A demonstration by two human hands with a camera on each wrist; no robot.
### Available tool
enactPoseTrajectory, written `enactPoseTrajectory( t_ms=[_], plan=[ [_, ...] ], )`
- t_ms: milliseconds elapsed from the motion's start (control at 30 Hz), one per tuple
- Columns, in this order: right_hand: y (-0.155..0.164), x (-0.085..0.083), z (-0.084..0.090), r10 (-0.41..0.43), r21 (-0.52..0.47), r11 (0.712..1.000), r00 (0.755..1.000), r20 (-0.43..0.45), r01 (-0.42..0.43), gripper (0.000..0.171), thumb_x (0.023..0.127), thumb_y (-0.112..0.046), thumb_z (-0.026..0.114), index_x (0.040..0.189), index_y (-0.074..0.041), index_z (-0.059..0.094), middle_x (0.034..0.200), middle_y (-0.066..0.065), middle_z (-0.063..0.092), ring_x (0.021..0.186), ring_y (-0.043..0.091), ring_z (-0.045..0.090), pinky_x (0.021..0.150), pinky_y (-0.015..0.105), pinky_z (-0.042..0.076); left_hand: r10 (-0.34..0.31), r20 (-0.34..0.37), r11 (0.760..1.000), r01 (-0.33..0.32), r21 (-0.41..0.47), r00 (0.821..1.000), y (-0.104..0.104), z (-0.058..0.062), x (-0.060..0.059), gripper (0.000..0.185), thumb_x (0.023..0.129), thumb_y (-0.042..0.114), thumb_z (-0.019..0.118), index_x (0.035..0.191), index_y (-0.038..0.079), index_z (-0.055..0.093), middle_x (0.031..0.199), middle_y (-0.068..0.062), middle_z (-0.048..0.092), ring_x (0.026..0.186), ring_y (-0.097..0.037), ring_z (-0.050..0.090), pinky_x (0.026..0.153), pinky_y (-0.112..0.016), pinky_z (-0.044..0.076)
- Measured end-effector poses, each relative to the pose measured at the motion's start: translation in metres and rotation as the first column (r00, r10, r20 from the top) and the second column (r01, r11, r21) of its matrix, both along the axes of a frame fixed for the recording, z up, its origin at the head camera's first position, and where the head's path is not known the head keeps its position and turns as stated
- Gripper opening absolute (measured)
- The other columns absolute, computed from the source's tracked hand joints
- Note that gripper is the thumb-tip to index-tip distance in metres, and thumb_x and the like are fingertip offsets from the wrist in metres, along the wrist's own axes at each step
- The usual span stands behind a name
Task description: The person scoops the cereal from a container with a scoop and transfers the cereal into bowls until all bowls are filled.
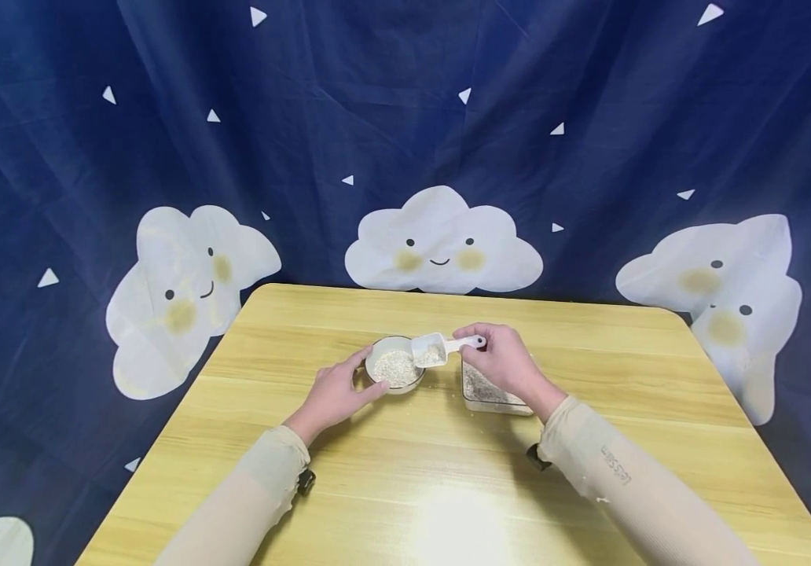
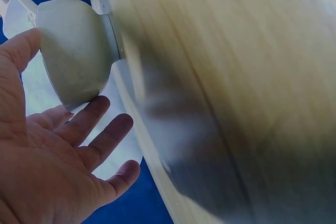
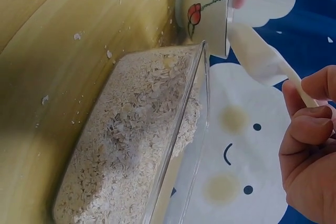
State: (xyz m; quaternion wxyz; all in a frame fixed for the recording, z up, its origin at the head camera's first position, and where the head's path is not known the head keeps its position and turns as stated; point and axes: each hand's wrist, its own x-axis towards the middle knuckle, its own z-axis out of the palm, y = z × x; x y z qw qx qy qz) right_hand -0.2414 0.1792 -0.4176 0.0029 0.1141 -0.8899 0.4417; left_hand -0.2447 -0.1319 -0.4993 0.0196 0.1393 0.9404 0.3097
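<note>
The left hand (image 1: 335, 393) is cupping the side of a small bowl (image 1: 394, 365) in the middle of the worktop (image 1: 448, 487). Its fingers (image 2: 100, 124) are staying straight and loose, just touching the bowl's wall. The bowl is already holding oats. A white scoop (image 1: 430, 350) is tipping over the bowl's rim with more oats in it. The right hand (image 1: 504, 362) is pinching the scoop's handle with curled fingers (image 3: 310, 129). Just below that hand, a clear box (image 1: 490, 389) of oats is sitting on the worktop.

The scoop could be tipping too fast, and oats might be falling past the rim. The bowl might be sliding, since the left hand is only touching it. The right sleeve (image 1: 618, 472) is showing small grey letters, too small to read for sure.
</note>
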Motion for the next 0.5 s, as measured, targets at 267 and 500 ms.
enactPoseTrajectory(
  t_ms=[267, 500],
  plan=[
    [-0.0040, 0.0028, -0.0024, 0.051, -0.013, 0.999, 0.999, 0.000, -0.051, 0.031, 0.094, -0.004, 0.065, 0.123, -0.002, 0.076, 0.080, 0.015, 0.075, 0.056, 0.008, 0.050, 0.045, 0.019, 0.037, 0.009, -0.008, 1.000, -0.009, 0.000, 1.000, 0.0005, -0.0018, -0.0002, 0.089, 0.095, 0.064, 0.070, 0.166, 0.018, 0.041, 0.157, -0.015, 0.060, 0.142, -0.037, 0.060, 0.119, -0.067, 0.037],
    [-0.0093, 0.0064, -0.0021, 0.093, -0.003, 0.996, 0.995, -0.047, -0.093, 0.030, 0.094, -0.004, 0.065, 0.121, -0.002, 0.077, 0.074, 0.004, 0.072, 0.057, 0.008, 0.053, 0.046, 0.019, 0.039, 0.007, -0.009, 1.000, -0.007, -0.006, 1.000, 0.0009, 0.0002, 0.0008, 0.089, 0.095, 0.062, 0.071, 0.166, 0.017, 0.041, 0.155, -0.015, 0.061, 0.137, -0.036, 0.064, 0.118, -0.066, 0.037]
  ],
)
